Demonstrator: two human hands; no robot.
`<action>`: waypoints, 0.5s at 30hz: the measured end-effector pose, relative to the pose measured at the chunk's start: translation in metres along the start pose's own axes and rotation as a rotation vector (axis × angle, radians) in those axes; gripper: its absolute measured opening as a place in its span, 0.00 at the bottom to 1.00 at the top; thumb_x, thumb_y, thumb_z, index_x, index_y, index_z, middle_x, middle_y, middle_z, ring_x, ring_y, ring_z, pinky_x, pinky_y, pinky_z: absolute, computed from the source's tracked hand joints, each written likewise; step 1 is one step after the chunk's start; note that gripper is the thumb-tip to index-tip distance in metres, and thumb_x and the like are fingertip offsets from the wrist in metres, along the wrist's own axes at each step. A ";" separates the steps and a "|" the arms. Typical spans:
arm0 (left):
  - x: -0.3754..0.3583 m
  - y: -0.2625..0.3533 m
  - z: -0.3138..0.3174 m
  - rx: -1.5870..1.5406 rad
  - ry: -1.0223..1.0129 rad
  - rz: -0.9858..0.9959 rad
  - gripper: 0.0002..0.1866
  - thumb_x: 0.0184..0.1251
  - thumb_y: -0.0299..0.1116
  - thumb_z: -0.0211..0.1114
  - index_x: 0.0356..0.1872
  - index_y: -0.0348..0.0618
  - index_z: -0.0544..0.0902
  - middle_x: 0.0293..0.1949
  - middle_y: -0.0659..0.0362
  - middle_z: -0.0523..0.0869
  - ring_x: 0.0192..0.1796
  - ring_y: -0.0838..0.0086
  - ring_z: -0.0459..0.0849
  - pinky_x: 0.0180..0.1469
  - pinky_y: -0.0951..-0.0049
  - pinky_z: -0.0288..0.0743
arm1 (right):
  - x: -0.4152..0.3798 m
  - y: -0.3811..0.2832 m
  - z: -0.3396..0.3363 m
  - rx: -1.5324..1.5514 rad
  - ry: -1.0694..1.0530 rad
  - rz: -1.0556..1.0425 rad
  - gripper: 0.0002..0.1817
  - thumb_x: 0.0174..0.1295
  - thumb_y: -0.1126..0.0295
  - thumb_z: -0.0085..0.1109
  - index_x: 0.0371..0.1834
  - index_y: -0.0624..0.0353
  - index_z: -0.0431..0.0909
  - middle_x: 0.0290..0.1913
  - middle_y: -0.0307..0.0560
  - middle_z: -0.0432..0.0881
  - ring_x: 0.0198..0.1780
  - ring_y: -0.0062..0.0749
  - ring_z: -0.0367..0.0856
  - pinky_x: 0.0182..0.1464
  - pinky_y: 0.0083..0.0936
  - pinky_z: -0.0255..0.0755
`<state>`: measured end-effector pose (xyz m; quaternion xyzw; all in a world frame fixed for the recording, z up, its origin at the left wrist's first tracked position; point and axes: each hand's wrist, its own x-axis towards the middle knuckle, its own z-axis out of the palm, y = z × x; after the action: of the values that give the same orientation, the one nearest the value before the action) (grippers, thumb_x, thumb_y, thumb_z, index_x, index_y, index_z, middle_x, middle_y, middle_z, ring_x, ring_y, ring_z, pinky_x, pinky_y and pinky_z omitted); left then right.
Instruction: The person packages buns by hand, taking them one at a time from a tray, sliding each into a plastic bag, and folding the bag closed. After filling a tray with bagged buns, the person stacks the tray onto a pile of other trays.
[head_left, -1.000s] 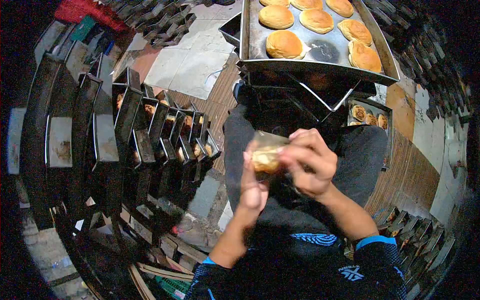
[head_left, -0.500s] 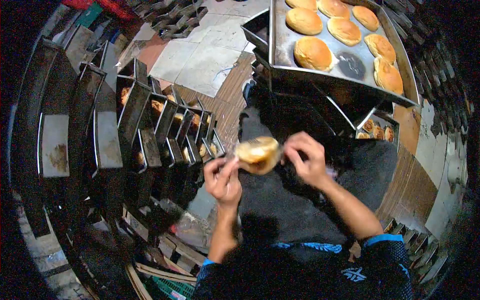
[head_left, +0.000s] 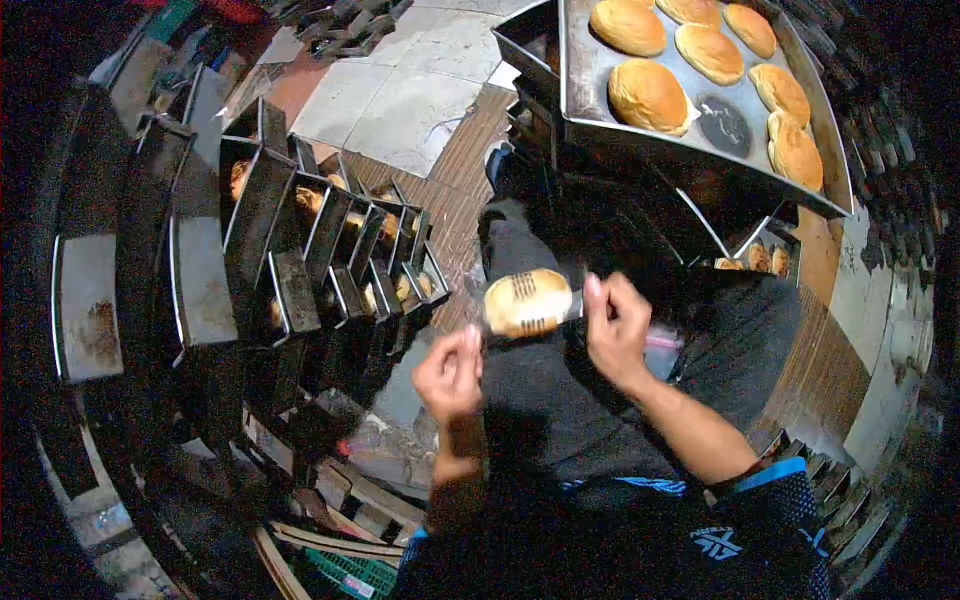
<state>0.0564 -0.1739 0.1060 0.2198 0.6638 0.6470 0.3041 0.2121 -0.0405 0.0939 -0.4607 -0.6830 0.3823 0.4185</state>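
A golden-brown bun (head_left: pixel 510 318) hangs in front of me above my lap, inside a clear plastic bag (head_left: pixel 577 302) with dark printed marks. My left hand (head_left: pixel 450 375) pinches the bag's left end between thumb and fingers. At the opposite end, my right hand (head_left: pixel 618 332) is closed on the bag too, just beside the bun. The thin film is hard to see near the fingertips. On my right thigh, behind the right wrist, lies what looks like a packet of clear plastic bags (head_left: pixel 664 352) with a pinkish edge, partly hidden.
A metal tray (head_left: pixel 640 142) with several buns (head_left: pixel 648 95) stands ahead on the right, atop other trays. Stacked metal trays (head_left: pixel 293 290) holding baked goods fill the left side. A green crate (head_left: pixel 345 572) sits at lower left, near wooden slats.
The bagged bun has turned, so its printed side now faces me. Both hands have shifted slightly, and the whole view has tilted a little.
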 end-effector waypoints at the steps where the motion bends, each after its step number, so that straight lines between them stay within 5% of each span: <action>1: -0.020 0.005 -0.004 0.094 0.053 -0.169 0.06 0.64 0.26 0.67 0.35 0.30 0.84 0.27 0.59 0.82 0.26 0.81 0.75 0.29 0.81 0.68 | -0.027 0.010 -0.005 -0.003 -0.075 0.129 0.17 0.67 0.69 0.57 0.20 0.65 0.71 0.18 0.49 0.70 0.20 0.31 0.69 0.24 0.31 0.61; 3: -0.056 -0.031 -0.019 0.528 0.070 0.143 0.10 0.62 0.29 0.69 0.31 0.29 0.83 0.34 0.56 0.85 0.36 0.73 0.84 0.41 0.76 0.78 | -0.069 0.023 -0.014 -0.061 -0.276 0.434 0.19 0.70 0.64 0.52 0.22 0.65 0.75 0.18 0.52 0.72 0.20 0.30 0.69 0.26 0.34 0.63; 5: -0.070 -0.016 -0.011 0.589 0.069 0.389 0.10 0.63 0.29 0.69 0.31 0.30 0.83 0.34 0.55 0.85 0.33 0.75 0.83 0.37 0.78 0.78 | -0.065 0.028 -0.034 -0.075 -0.575 0.457 0.16 0.68 0.65 0.53 0.29 0.63 0.84 0.22 0.56 0.78 0.21 0.39 0.75 0.28 0.37 0.68; 7: -0.074 0.007 -0.013 0.391 0.114 0.192 0.09 0.64 0.29 0.69 0.32 0.30 0.83 0.34 0.54 0.84 0.31 0.76 0.82 0.34 0.79 0.76 | -0.047 0.020 -0.046 -0.165 -0.276 0.106 0.11 0.64 0.67 0.59 0.29 0.62 0.85 0.23 0.54 0.80 0.23 0.41 0.78 0.27 0.38 0.68; 9: -0.060 0.021 -0.017 0.200 0.148 0.012 0.08 0.66 0.28 0.67 0.34 0.32 0.83 0.30 0.56 0.83 0.24 0.82 0.79 0.25 0.82 0.71 | -0.014 -0.027 -0.062 -0.070 -0.341 0.120 0.07 0.56 0.67 0.68 0.31 0.58 0.86 0.29 0.49 0.84 0.34 0.39 0.83 0.38 0.36 0.74; 11: -0.033 0.041 -0.003 0.272 0.127 0.042 0.08 0.67 0.30 0.66 0.33 0.35 0.83 0.22 0.64 0.80 0.20 0.84 0.76 0.21 0.82 0.67 | 0.002 -0.048 -0.041 0.011 -0.405 -0.437 0.15 0.50 0.69 0.70 0.42 0.56 0.83 0.38 0.46 0.86 0.45 0.41 0.84 0.50 0.43 0.73; 13: -0.004 0.039 0.000 0.220 0.057 -0.070 0.08 0.67 0.30 0.66 0.36 0.33 0.84 0.25 0.64 0.82 0.23 0.86 0.76 0.24 0.83 0.67 | 0.005 -0.050 -0.016 -0.201 -0.522 -0.544 0.27 0.45 0.72 0.71 0.52 0.54 0.78 0.45 0.46 0.85 0.52 0.41 0.82 0.57 0.50 0.69; 15: 0.018 0.037 0.001 0.384 0.038 0.094 0.11 0.69 0.33 0.64 0.40 0.32 0.84 0.30 0.62 0.84 0.31 0.82 0.79 0.34 0.81 0.72 | 0.019 -0.048 -0.012 -0.133 -0.728 -0.312 0.30 0.42 0.73 0.71 0.54 0.63 0.76 0.48 0.55 0.84 0.49 0.49 0.83 0.57 0.40 0.73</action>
<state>0.0404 -0.1583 0.1408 0.2920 0.7698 0.5259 0.2134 0.2042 -0.0345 0.1456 -0.2120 -0.8716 0.4073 0.1714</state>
